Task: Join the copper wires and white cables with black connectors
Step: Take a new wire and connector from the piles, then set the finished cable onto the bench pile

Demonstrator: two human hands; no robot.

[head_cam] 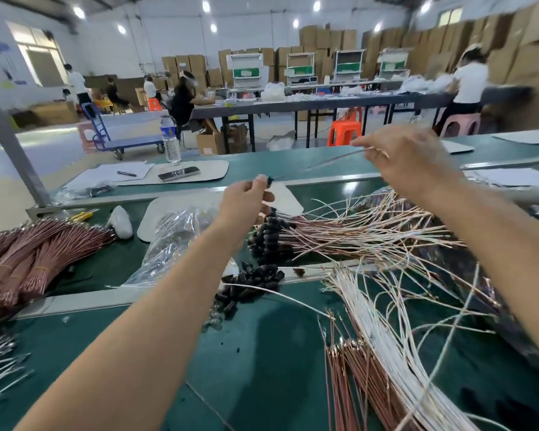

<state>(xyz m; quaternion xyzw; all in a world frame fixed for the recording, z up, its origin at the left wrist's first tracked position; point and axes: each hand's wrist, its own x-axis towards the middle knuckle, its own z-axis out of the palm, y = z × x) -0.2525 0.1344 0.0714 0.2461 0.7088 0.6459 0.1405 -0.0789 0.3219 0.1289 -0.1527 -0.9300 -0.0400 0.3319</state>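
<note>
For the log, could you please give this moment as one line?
left hand: pinches black connector | right hand: pinches wire

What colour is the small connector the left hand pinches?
Black: the small plastic connector, head view.

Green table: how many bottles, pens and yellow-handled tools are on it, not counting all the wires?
Water bottle: 1
Black pen: 1
Yellow-handled tool: 1
Total: 3
</note>
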